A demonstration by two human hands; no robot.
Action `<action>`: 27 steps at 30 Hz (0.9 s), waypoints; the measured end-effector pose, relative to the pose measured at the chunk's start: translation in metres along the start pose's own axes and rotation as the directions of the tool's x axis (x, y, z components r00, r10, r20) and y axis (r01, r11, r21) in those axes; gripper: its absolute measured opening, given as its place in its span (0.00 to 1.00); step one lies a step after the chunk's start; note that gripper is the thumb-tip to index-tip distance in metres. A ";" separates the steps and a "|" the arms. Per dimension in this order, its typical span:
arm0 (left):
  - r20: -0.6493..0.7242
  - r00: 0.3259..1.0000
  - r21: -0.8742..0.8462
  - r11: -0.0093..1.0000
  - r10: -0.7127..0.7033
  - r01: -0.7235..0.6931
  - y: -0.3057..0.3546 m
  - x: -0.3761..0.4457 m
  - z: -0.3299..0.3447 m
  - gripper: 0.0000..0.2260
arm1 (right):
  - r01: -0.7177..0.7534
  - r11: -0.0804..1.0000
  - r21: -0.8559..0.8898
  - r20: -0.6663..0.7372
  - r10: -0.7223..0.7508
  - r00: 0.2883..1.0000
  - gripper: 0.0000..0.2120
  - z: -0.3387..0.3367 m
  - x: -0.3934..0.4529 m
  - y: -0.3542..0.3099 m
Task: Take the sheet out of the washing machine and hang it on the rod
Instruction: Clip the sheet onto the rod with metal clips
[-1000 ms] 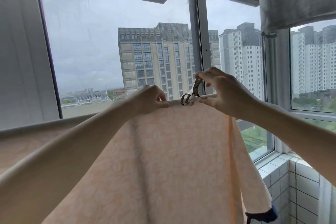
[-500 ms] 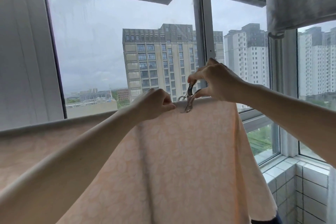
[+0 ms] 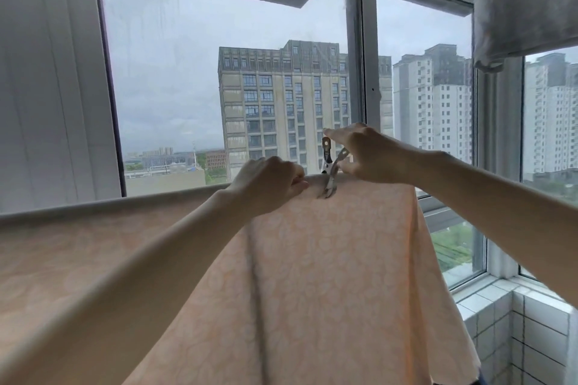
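A peach patterned sheet (image 3: 328, 275) hangs draped over a horizontal rod, which the cloth hides; the fold line runs from the left edge to about the middle right. My left hand (image 3: 269, 184) pinches the sheet at the fold. Just to its right, my right hand (image 3: 366, 156) holds a metal clothes clip (image 3: 330, 169) by its handles. The clip stands upright with its jaws down over the sheet's top fold. The washing machine is out of view.
A large window (image 3: 250, 72) with a vertical frame post (image 3: 364, 56) stands right behind the sheet. Grey cloth (image 3: 525, 0) hangs at the top right. A white tiled ledge (image 3: 516, 316) sits at the lower right, and a white wall panel (image 3: 47, 87) at the left.
My right hand has turned the clip from lying sideways to upright and brought its jaws down onto the fold. My left hand keeps its pinch on the sheet.
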State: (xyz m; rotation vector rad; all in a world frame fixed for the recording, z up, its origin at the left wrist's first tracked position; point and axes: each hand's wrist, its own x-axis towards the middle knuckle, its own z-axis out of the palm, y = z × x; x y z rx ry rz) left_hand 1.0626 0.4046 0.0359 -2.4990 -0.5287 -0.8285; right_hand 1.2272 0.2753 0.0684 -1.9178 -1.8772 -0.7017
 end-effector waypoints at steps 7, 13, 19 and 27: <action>-0.089 0.995 0.047 0.997 -0.053 0.057 -0.025 -0.038 -0.016 0.15 | 0.155 0.983 -0.097 -0.155 -0.169 0.973 0.23 0.016 0.000 -0.049; -0.115 0.988 0.088 0.990 -0.098 0.109 -0.060 -0.090 -0.040 0.14 | 0.224 0.969 -0.105 -0.131 -0.237 0.963 0.21 0.043 0.006 -0.104; -0.115 0.985 0.117 0.983 -0.126 0.139 -0.100 -0.158 -0.077 0.10 | 0.214 0.975 -0.065 -0.185 -0.223 0.957 0.20 0.044 0.011 -0.173; -0.139 0.966 0.152 0.959 -0.217 0.237 -0.157 -0.250 -0.123 0.10 | 0.186 0.980 -0.066 -0.173 -0.195 0.965 0.18 0.045 -0.001 -0.274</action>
